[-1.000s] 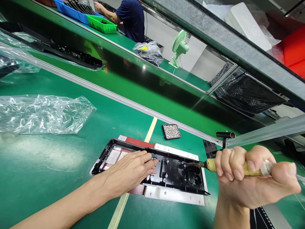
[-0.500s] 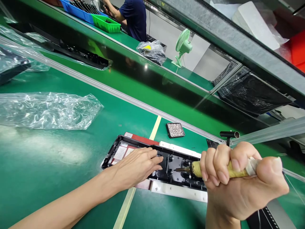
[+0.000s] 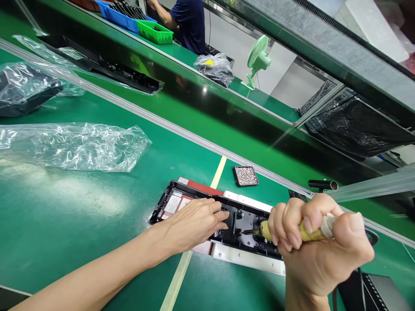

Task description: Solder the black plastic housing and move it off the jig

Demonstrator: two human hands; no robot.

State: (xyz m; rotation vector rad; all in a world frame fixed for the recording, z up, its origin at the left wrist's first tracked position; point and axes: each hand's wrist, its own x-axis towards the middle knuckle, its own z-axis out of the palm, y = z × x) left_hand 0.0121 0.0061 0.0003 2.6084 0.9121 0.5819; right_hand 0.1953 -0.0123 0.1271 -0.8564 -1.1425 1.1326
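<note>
My right fingers (image 3: 289,227) grip the yellow-handled tool (image 3: 266,231); tip (image 3: 249,232) shifted, so I'm at another silvery post (image 3: 241,233) in black plastic housing (image 3: 234,221) (left fingers (image 3: 218,214) open atop).

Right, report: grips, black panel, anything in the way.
Left grip open, laid on black panel. Right grip closed round yellow-handled tool, tip at panel; contact unclear. No obstruction seen; small-parts tray stands apart.

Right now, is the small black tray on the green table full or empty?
Full, it seems: small silvery pieces spread across the tray from wall to wall. Their depth I cannot tell.
</note>
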